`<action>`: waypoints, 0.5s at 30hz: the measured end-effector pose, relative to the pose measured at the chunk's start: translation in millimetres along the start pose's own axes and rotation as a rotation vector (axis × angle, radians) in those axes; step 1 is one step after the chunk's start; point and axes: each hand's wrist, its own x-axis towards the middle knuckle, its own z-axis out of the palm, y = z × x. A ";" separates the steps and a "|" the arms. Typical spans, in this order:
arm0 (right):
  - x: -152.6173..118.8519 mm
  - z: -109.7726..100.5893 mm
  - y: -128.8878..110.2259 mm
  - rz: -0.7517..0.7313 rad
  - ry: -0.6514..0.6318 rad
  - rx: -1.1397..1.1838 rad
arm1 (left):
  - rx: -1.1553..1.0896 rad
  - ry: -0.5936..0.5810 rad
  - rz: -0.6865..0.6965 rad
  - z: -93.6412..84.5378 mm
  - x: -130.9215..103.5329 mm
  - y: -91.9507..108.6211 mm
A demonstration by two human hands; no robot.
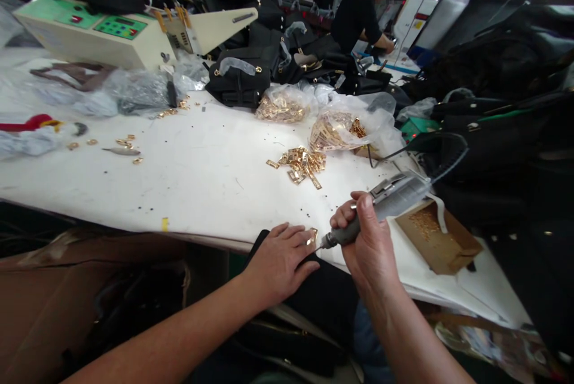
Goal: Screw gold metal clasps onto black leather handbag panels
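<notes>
My right hand (370,237) is closed around an electric screwdriver (394,195), whose body slants up to the right and trails a cable. Its bit points down-left at a small gold metal fitting (313,237) beside my left fingertips; whether the two touch, I cannot tell. My left hand (282,258) lies with fingers stretched out over a black bag or piece of black material (329,291) at the table's front edge. The thumb is apart from the fingers and rests lower on the black material. What lies under the palm is hidden.
Loose gold fittings (302,162) lie in a heap on the white table (201,174). Plastic bags (287,103) of fittings and black handbags (242,76) stand behind. A cardboard box (437,237) with small parts sits right. A cream machine (98,31) is back left; a person (359,10) works behind.
</notes>
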 end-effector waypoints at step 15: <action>-5.6 2.4 15.2 0.039 0.023 0.018 | 0.004 -0.021 -0.005 0.0 0.6 1.8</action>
